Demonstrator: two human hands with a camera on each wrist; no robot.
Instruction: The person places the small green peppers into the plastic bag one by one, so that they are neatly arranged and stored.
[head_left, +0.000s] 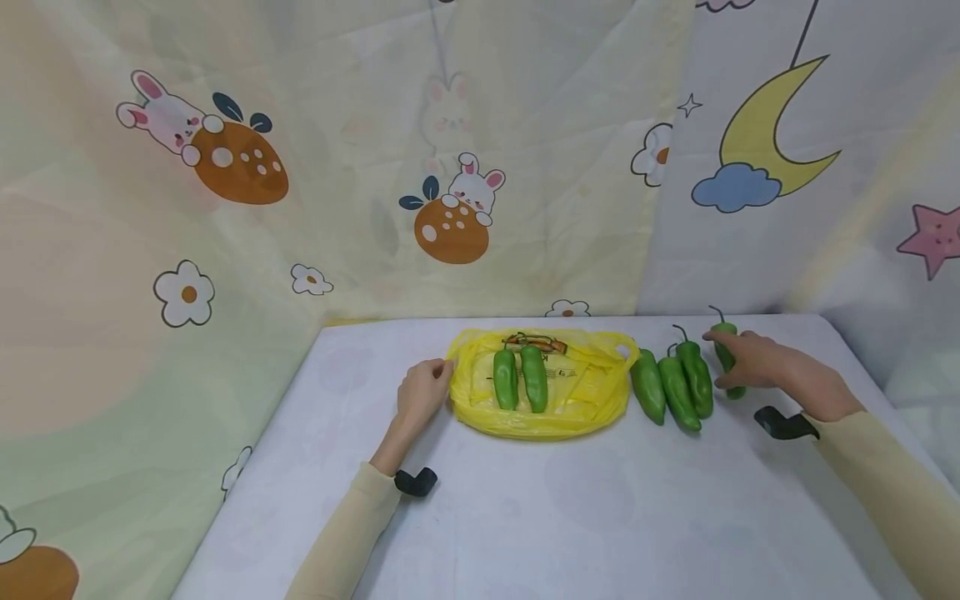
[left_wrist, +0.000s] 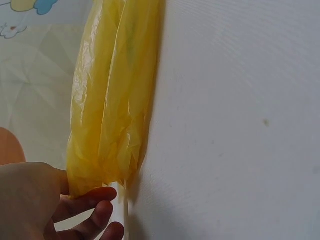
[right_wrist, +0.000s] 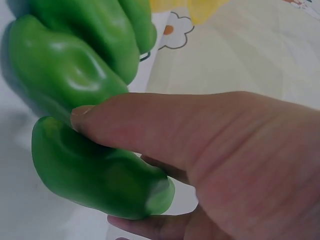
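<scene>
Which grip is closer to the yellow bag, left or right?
Left. The left grip pinches the yellow bag at its left edge; the right grip is farther right, past three green peppers, at the rightmost green pepper.

I see the bag (head_left: 540,427) on the bench (head_left: 525,517), two peppers (head_left: 506,379) lying side by side on or in it, I can't tell which, and the left hand (head_left: 423,390) at its left edge. Just right of the bag sit three peppers (head_left: 678,392) bunched together, then a fourth pepper (head_left: 724,358) between thumb and fingers of the right hand (head_left: 768,367). Cloth (head_left: 525,287) hangs behind.
</scene>
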